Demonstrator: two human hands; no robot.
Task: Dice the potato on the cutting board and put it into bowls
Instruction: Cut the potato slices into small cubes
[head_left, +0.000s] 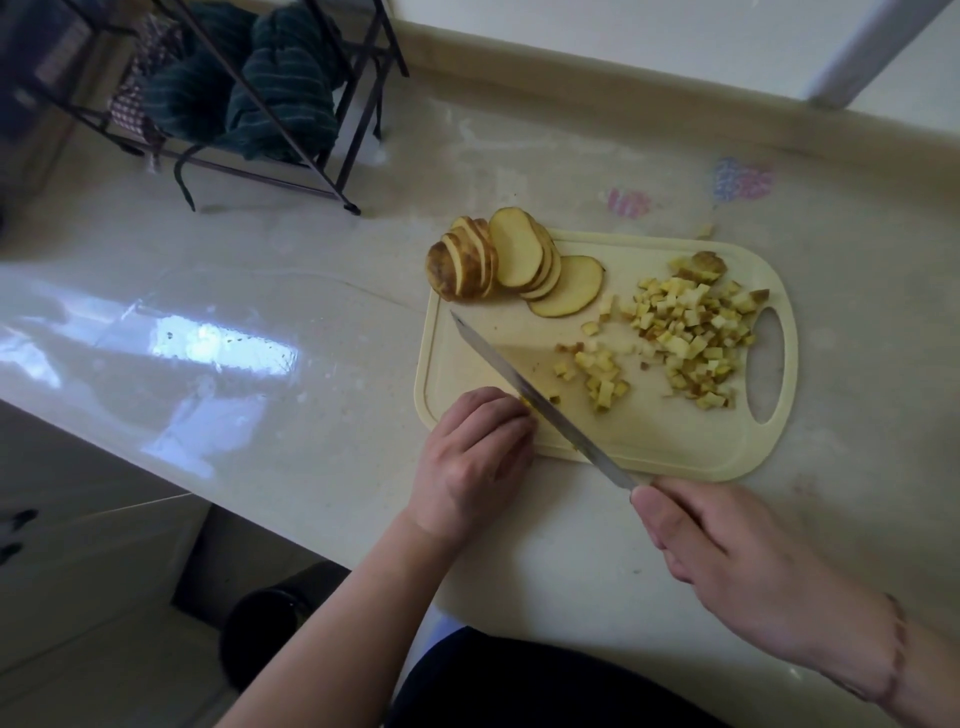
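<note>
Right hand (727, 551) grips the knife (524, 389); left hand (475, 457), fingers curled, pins potato at the cutting board's (675, 452) near edge. Blade beside knuckles could nick them.

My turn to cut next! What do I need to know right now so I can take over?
Right hand grips the knife; its blade lies slanted across the cutting board.
Left hand, fingers curled, presses down a small piece at the board's near left edge, right against the blade; the piece is mostly hidden.
Done: a big pile of diced potato near the board's handle hole, and a smaller pile mid-board.
Left: the potato slices fanned at the far left corner are uncut. No bowls are in view, so nothing has been transferred yet.
</note>
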